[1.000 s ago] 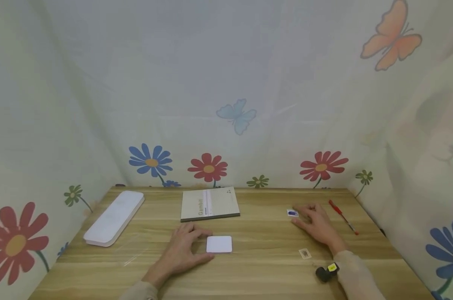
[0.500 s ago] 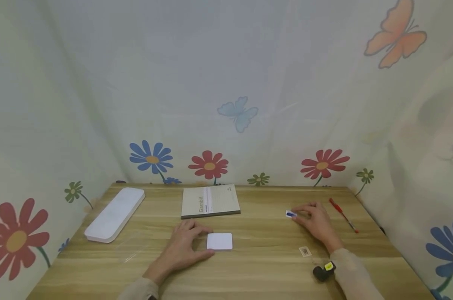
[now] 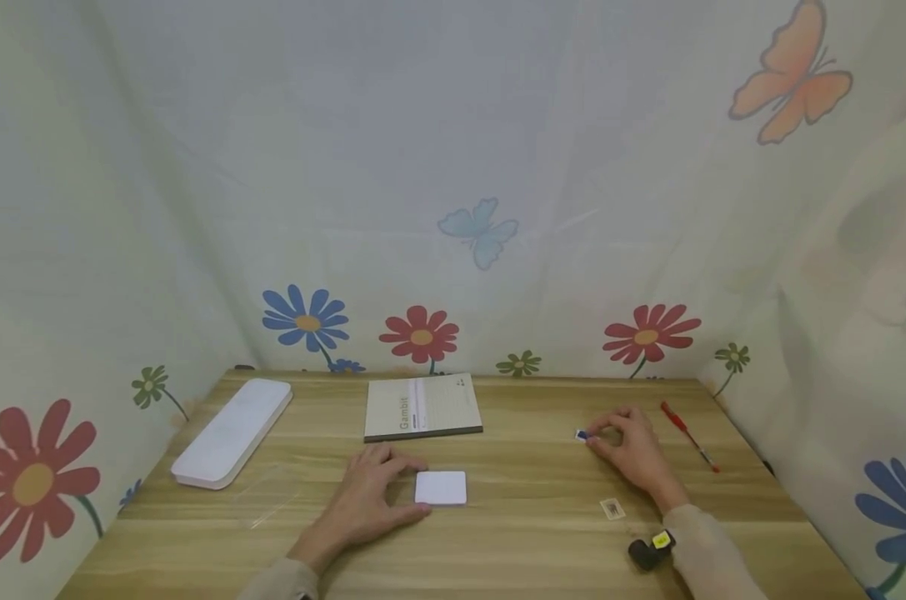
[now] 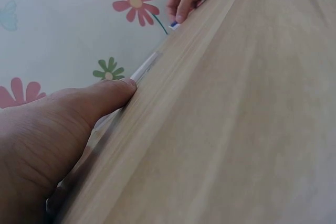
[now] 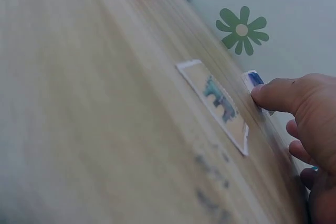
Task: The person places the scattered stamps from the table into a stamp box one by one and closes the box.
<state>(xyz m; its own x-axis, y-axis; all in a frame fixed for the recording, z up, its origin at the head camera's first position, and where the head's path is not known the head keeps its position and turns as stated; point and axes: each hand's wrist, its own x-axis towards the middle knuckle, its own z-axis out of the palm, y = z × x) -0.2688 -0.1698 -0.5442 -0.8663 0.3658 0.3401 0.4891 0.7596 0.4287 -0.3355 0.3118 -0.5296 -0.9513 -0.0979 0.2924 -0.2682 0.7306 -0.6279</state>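
My right hand (image 3: 636, 450) pinches a small postage stamp (image 3: 581, 435) with a blue print between thumb and fingertip, at the right side of the table. In the right wrist view the thumb covers part of this stamp (image 5: 254, 78). A second stamp (image 3: 613, 509) with a brownish print lies flat, nearer to me. My left hand (image 3: 366, 493) rests on the table at the left end of a white rounded rectangle (image 3: 441, 488), thumb and index finger relaxed at its near and far corners. Whether the white piece is a card or a thin box I cannot tell.
A notebook (image 3: 422, 408) marked "Gambit" lies at the back. A white case (image 3: 233, 435) is at the left, and a clear plastic sheet (image 3: 265, 500) lies in front of it. At the right are a red pen (image 3: 688, 435) and a small black object (image 3: 645, 552) with a yellow label.
The right thumb and fingers, apart beside the blue stamp one second ago, have closed on it. The stamp has tilted and shifted slightly. The left hand stays by the white piece.
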